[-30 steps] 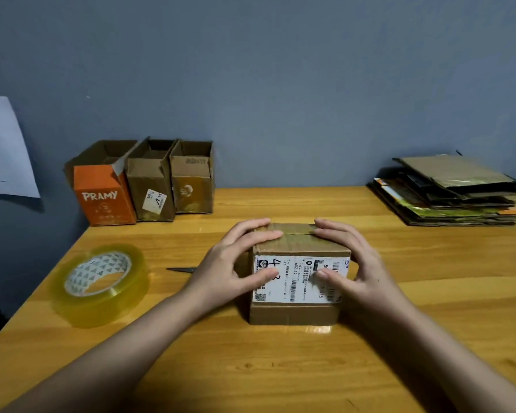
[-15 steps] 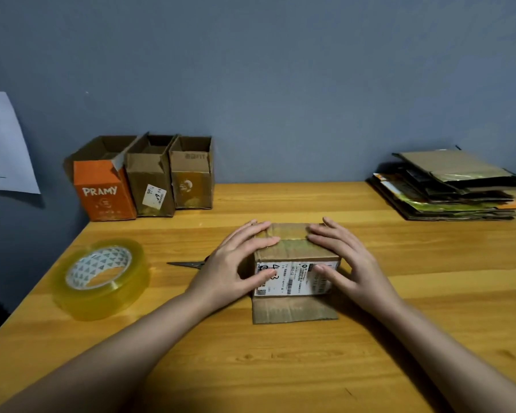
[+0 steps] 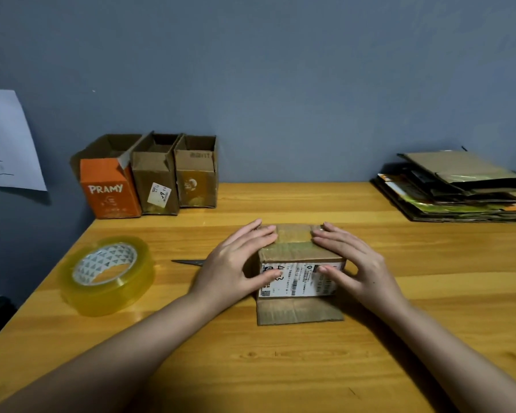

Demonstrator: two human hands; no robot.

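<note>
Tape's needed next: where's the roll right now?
Head view: the tape roll lies flat at the left of the table, left of the left hand, with a blade tip between them and the orange PRAMY box behind it.

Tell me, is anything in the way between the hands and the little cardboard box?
Nothing is. The left hand and right hand rest on the cardboard box, fingers across its top, thumbs on its label. The tape roll lies aside, to its left.
</note>
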